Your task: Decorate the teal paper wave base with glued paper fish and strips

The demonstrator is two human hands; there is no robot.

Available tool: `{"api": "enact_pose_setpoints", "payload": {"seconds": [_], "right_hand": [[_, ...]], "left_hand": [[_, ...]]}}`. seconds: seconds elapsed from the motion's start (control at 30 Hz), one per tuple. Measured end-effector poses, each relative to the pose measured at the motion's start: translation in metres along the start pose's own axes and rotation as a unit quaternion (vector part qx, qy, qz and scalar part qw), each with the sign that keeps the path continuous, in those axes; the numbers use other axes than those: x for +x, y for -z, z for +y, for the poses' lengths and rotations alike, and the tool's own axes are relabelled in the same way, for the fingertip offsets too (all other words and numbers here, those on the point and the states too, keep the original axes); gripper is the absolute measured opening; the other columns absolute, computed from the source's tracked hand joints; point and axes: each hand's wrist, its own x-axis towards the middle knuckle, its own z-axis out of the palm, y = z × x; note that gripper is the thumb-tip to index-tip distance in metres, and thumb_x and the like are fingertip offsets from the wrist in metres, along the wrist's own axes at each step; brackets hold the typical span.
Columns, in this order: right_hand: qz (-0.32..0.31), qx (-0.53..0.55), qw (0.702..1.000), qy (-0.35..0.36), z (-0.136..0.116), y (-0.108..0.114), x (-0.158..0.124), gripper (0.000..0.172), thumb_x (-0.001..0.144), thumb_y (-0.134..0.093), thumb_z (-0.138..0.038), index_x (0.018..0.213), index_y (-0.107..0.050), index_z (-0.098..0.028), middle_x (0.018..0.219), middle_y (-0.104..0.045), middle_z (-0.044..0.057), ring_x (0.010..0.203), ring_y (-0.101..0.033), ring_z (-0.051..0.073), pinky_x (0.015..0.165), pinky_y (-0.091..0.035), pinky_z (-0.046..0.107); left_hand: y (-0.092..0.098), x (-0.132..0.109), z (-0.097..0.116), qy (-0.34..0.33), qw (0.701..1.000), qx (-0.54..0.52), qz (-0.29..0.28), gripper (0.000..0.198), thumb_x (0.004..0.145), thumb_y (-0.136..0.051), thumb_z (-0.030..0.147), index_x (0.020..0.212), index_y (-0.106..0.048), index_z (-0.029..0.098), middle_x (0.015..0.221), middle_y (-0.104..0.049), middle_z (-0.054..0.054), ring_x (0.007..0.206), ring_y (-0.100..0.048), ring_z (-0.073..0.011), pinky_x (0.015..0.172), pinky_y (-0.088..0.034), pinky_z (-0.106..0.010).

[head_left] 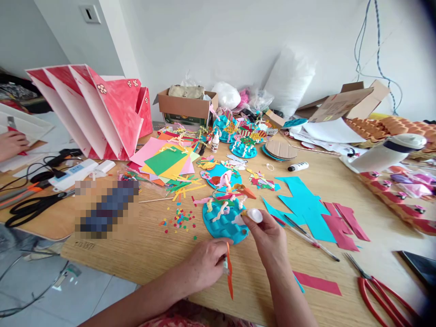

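My right hand [267,234] grips a small white glue bottle [255,215], tilted so its nozzle points left over a round blue disc [223,227]. Twisted pale paper pieces stand on that disc. At its front edge, my left hand [207,263] pinches an orange paper piece [229,277] seen nearly edge-on, with something whitish beside the fingers that I cannot make out. Just behind lies a second blue disc [216,171] bearing decorated paper fish [207,163]. Small coloured paper dots [182,220] are scattered left of the near disc.
Blue paper [306,204], red strips [318,282], pens [311,236] and red-handled scissors [378,290] lie to the right. Coloured sheets [166,160] and a red-and-white folded board [112,113] stand left. Another person's hand [13,144] shows at far left. A cardboard box [184,106] sits behind.
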Motion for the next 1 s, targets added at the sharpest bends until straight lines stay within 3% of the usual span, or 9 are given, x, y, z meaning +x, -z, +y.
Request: {"api": "enact_pose_setpoints", "payload": {"seconds": [0.1, 0.23, 0.33, 0.43, 0.53, 0.67, 0.8, 0.93, 1.0], "right_hand": [[0.058, 0.131, 0.989, -0.031, -0.001, 0.004, 0.0, 0.024, 0.064, -0.067, -0.033, 0.081, -0.058, -0.019, 0.07, -0.059, -0.002, 0.066, -0.053, 0.012, 0.058, -0.044, 0.023], [0.12, 0.278, 0.951, -0.07, -0.005, 0.012, -0.002, 0.03, 0.063, -0.068, -0.03, 0.088, -0.055, -0.024, 0.076, -0.056, -0.005, 0.066, -0.055, 0.009, 0.054, -0.044, 0.019], [0.109, 0.344, 0.928, -0.094, -0.008, 0.021, -0.004, 0.028, 0.065, -0.067, -0.028, 0.09, -0.055, -0.026, 0.074, -0.055, -0.006, 0.06, -0.053, 0.006, 0.05, -0.043, 0.015], [0.068, 0.379, 0.916, -0.118, -0.01, 0.037, -0.005, 0.019, 0.065, -0.067, -0.026, 0.08, -0.056, -0.023, 0.071, -0.055, -0.006, 0.057, -0.054, 0.005, 0.049, -0.045, 0.015], [0.043, 0.385, 0.908, -0.159, -0.009, 0.058, 0.0, 0.021, 0.06, -0.071, -0.024, 0.074, -0.056, -0.022, 0.069, -0.059, -0.005, 0.058, -0.058, 0.008, 0.05, -0.049, 0.017], [0.057, 0.383, 0.898, -0.208, -0.001, 0.087, 0.02, 0.034, 0.048, -0.077, -0.017, 0.075, -0.057, -0.022, 0.074, -0.063, -0.003, 0.069, -0.065, 0.014, 0.053, -0.053, 0.019], [0.062, 0.317, 0.928, -0.183, 0.012, 0.109, 0.056, 0.033, 0.046, -0.077, -0.017, 0.072, -0.057, -0.021, 0.074, -0.064, -0.002, 0.068, -0.064, 0.014, 0.05, -0.052, 0.018], [0.117, 0.215, 0.96, -0.138, 0.028, 0.118, 0.107, 0.033, 0.043, -0.077, -0.02, 0.069, -0.056, -0.019, 0.065, -0.061, -0.001, 0.056, -0.06, 0.011, 0.044, -0.049, 0.019], [0.126, 0.184, 0.966, -0.129, 0.034, 0.117, 0.134, 0.03, 0.044, -0.076, -0.021, 0.066, -0.055, -0.019, 0.064, -0.06, -0.001, 0.057, -0.06, 0.012, 0.047, -0.049, 0.022]], "left_hand": [[-0.001, 0.0, -0.002, -0.004, 1.0, 0.002, -0.001, 0.017, 0.072, -0.045, 0.004, 0.069, -0.052, 0.018, 0.107, -0.062, -0.001, 0.1, -0.056, -0.0125, 0.084, -0.042, -0.021], [-0.002, 0.0, -0.003, -0.004, 1.0, 0.005, -0.009, 0.018, 0.071, -0.044, 0.002, 0.068, -0.05, 0.019, 0.1, -0.064, -0.002, 0.104, -0.053, -0.0122, 0.084, -0.041, -0.02], [-0.002, 0.0, -0.003, 0.002, 1.0, 0.005, -0.014, 0.016, 0.071, -0.045, 0.003, 0.066, -0.049, 0.018, 0.099, -0.064, -0.003, 0.103, -0.054, -0.0131, 0.082, -0.041, -0.02], [-0.002, -0.001, -0.003, 0.012, 1.0, -0.002, -0.013, 0.014, 0.069, -0.046, 0.003, 0.066, -0.047, 0.017, 0.104, -0.062, -0.005, 0.096, -0.057, -0.0133, 0.08, -0.041, -0.021], [-0.001, -0.002, -0.001, 0.013, 1.0, -0.01, -0.011, 0.015, 0.067, -0.047, 0.003, 0.069, -0.048, 0.017, 0.106, -0.061, -0.005, 0.091, -0.058, -0.0135, 0.079, -0.042, -0.021], [0.007, -0.003, 0.008, 0.01, 1.0, -0.018, -0.017, 0.015, 0.064, -0.048, 0.003, 0.069, -0.048, 0.018, 0.098, -0.062, -0.004, 0.08, -0.058, -0.0136, 0.073, -0.043, -0.021], [0.013, -0.007, 0.01, 0.007, 0.999, -0.023, -0.025, 0.011, 0.067, -0.047, 0.009, 0.071, -0.051, 0.018, 0.092, -0.063, -0.001, 0.065, -0.053, -0.011, 0.065, -0.043, -0.02], [0.01, -0.011, -0.007, -0.035, 0.999, -0.039, -0.011, 0.017, 0.071, -0.05, 0.016, 0.087, -0.055, 0.021, 0.09, -0.061, -0.001, 0.07, -0.053, -0.0119, 0.065, -0.041, -0.02], [0.007, -0.011, -0.017, -0.036, 0.997, -0.062, 0.0, 0.01, 0.074, -0.051, 0.023, 0.083, -0.055, 0.021, 0.085, -0.061, -0.001, 0.069, -0.052, -0.0123, 0.064, -0.041, -0.021]]}}
